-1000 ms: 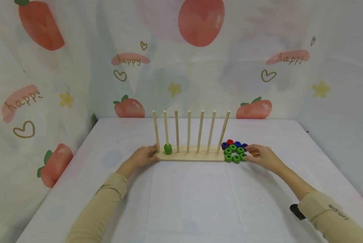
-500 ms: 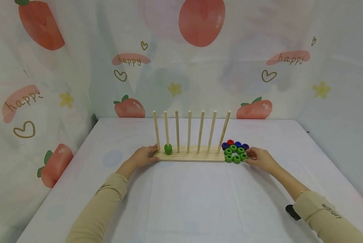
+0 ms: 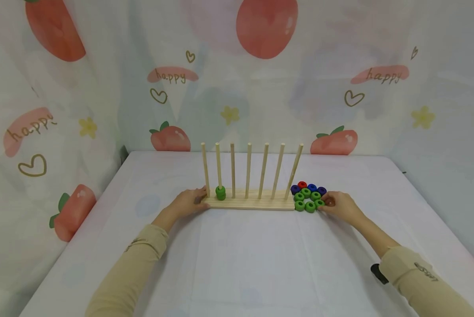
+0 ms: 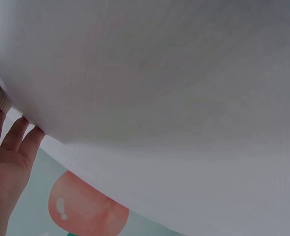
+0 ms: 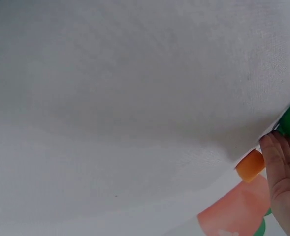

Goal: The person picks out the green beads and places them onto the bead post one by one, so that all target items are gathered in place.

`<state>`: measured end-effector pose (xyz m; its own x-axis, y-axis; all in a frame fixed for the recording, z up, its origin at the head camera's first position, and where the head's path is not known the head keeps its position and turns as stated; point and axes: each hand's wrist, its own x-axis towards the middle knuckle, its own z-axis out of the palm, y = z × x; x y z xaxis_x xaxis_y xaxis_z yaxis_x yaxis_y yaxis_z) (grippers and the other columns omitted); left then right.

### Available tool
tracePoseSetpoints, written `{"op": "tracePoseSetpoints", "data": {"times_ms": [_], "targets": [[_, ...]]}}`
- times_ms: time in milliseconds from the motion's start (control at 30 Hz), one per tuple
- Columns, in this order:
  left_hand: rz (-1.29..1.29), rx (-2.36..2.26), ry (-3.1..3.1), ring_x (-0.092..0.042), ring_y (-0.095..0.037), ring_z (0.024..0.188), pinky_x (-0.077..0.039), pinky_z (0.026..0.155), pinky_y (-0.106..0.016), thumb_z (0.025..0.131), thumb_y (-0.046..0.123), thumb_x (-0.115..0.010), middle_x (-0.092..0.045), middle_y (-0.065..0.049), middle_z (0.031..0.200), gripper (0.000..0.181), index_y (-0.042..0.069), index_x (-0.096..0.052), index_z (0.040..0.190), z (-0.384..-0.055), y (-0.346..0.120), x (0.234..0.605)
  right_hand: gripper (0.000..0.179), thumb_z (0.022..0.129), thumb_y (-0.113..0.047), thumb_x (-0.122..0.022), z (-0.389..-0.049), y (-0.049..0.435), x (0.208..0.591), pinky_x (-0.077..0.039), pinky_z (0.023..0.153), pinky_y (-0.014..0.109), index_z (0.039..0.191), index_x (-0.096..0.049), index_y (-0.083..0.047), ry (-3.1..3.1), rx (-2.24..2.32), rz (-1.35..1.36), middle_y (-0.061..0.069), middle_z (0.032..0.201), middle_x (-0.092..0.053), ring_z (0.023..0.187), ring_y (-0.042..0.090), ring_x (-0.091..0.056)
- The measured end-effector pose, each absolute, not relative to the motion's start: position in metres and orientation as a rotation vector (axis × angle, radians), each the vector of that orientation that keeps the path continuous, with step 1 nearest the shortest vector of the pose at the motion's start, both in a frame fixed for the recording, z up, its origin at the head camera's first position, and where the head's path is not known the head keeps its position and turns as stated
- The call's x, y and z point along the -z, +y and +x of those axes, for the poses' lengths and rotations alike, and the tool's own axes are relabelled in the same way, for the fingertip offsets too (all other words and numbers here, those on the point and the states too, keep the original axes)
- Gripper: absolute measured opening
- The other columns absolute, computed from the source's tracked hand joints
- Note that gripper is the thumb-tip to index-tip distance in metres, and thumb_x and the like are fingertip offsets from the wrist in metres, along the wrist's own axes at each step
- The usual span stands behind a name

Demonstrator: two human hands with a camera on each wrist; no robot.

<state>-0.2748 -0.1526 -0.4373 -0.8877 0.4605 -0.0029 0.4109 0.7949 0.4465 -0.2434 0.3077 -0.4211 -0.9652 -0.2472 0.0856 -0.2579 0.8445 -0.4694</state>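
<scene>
A wooden peg rack (image 3: 252, 201) with several upright pegs stands mid-table. Two green rings (image 3: 220, 193) are threaded at the bottom of its second peg from the left. My left hand (image 3: 186, 202) touches the rack's left end, thumb near the front corner and fingers toward the back; in the left wrist view its fingers look straight. Loose green rings (image 3: 310, 207) lie in a cluster beside the rack's right end. At that cluster's right edge is my right hand (image 3: 341, 208), fingertips at the outermost green ring. An orange ring (image 5: 250, 165) sits beside its fingers in the right wrist view.
Behind the green rings lie a red ring (image 3: 302, 185), a blue ring (image 3: 311, 187) and purple rings (image 3: 295, 189). A white cloth (image 3: 244, 259) covers the table. A curtain (image 3: 229, 88) printed with fruit hangs behind it.
The right hand has shifted slightly left and its fingers have drawn in against the edge of the ring cluster. The left hand and the rack stay in place; the head view has tilted slightly.
</scene>
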Motion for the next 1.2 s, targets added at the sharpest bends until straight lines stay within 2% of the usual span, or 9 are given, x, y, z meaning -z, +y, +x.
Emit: {"op": "tracePoseSetpoints", "data": {"times_ms": [167,400,667,967,1200], "targets": [[0.703,-0.680,2.868,-0.043,-0.039,0.130,-0.035,0.108,-0.049,0.090,0.031,-0.064,-0.042,-0.015,0.144,0.057,-0.003,-0.049,0.134,-0.275,-0.152,0.435,0.024,0.081,-0.010,-0.071,-0.244,0.308,0.421,-0.052,0.071,0.041,0.094,-0.064,0.009,-3.001,-0.777,0.412,0.018,0.085,-0.067,0.079,0.027,-0.060],[0.691,-0.687,2.876,-0.044,-0.040,0.129,-0.035,0.108,-0.050,0.089,0.030,-0.064,-0.043,-0.016,0.144,0.055,-0.003,-0.051,0.131,-0.276,-0.155,0.436,0.024,0.082,-0.012,-0.070,-0.248,0.306,0.419,-0.045,0.065,0.032,0.094,-0.063,0.008,-3.025,-0.776,0.410,0.015,0.082,-0.063,0.076,0.022,-0.053],[0.709,-0.674,2.868,-0.044,-0.039,0.129,-0.036,0.108,-0.049,0.090,0.032,-0.064,-0.042,-0.016,0.144,0.056,-0.002,-0.051,0.133,-0.277,-0.153,0.438,0.026,0.084,-0.013,-0.069,-0.243,0.310,0.417,-0.054,0.076,0.043,0.095,-0.063,0.009,-3.005,-0.847,0.385,0.018,0.087,-0.066,0.084,0.030,-0.061],[0.731,-0.652,2.889,-0.047,-0.036,0.128,-0.037,0.107,-0.047,0.089,0.033,-0.064,-0.044,-0.015,0.142,0.057,-0.002,-0.051,0.132,-0.277,-0.156,0.439,0.027,0.086,-0.016,-0.068,-0.241,0.309,0.412,-0.054,0.076,0.045,0.097,-0.063,0.009,-2.995,-0.872,0.392,0.021,0.090,-0.067,0.085,0.033,-0.064],[0.739,-0.663,2.874,-0.045,-0.036,0.129,-0.036,0.108,-0.048,0.089,0.033,-0.064,-0.043,-0.015,0.143,0.058,-0.002,-0.050,0.133,-0.278,-0.154,0.440,0.030,0.087,-0.015,-0.067,-0.237,0.310,0.410,-0.056,0.076,0.040,0.102,-0.062,0.010,-2.957,-0.916,0.340,0.024,0.094,-0.068,0.088,0.034,-0.067]]}}
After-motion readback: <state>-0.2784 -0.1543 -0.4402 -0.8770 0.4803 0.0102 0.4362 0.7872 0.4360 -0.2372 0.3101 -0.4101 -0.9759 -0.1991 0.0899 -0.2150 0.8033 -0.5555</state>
